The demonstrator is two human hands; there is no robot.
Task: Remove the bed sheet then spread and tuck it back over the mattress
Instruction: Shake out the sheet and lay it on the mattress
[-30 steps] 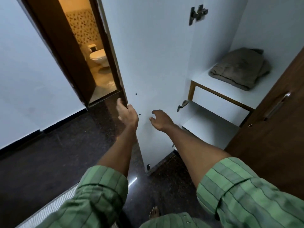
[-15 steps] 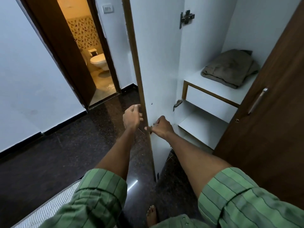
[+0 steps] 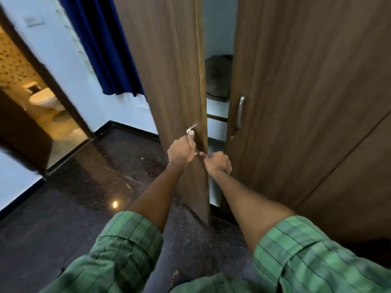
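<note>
1. Brown wood-grain wardrobe door (image 3: 169, 81) stands nearly closed — left hand (image 3: 181, 152) grips its metal handle (image 3: 191, 129).
2. Right hand (image 3: 218, 163), fingers curled, at the door's edge; whether it holds anything, I cannot tell.
3. Bed sheet and mattress — neither visible; presumably behind.

You see a dim room with motion blur; warm yellow light spills from the bathroom doorway (image 3: 42, 115), glinting on the glossy dark floor (image 3: 114, 204).
</note>
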